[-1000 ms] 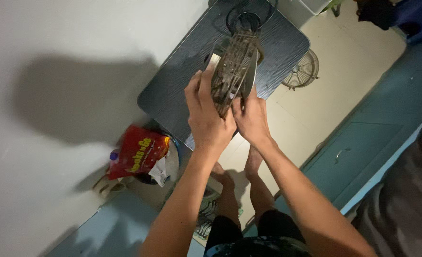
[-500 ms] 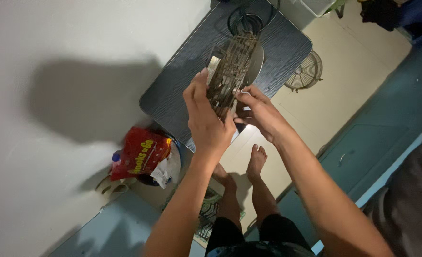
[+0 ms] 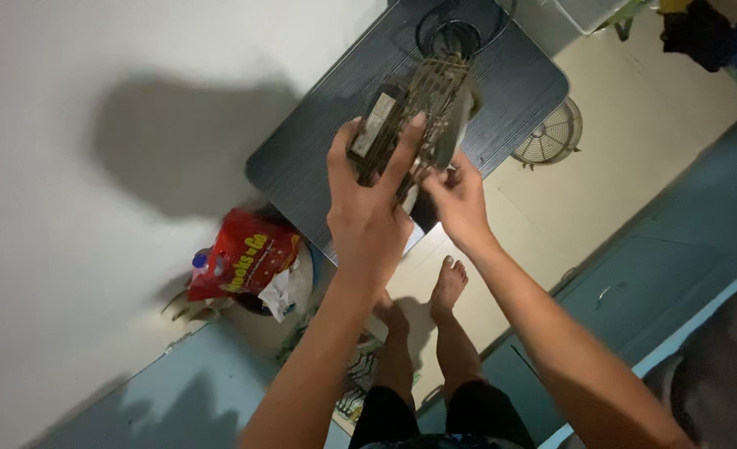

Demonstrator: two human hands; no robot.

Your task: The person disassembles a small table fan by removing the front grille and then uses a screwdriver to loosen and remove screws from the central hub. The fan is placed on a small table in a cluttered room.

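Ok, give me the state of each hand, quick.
Left hand: closed on the circuit board, gripping its near end.
Right hand: fingers touch the board's lower edge; a firm grip cannot be told.

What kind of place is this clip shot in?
Probably a room in a home: bare feet on a pale floor, a small fan lying there, a red snack bag by the white wall, and a dark low table.

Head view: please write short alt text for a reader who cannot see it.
Two bare hands, left hand and right hand, hold a flat circuit board above a dark table. Below are bare feet, a red snack bag and a small fan.
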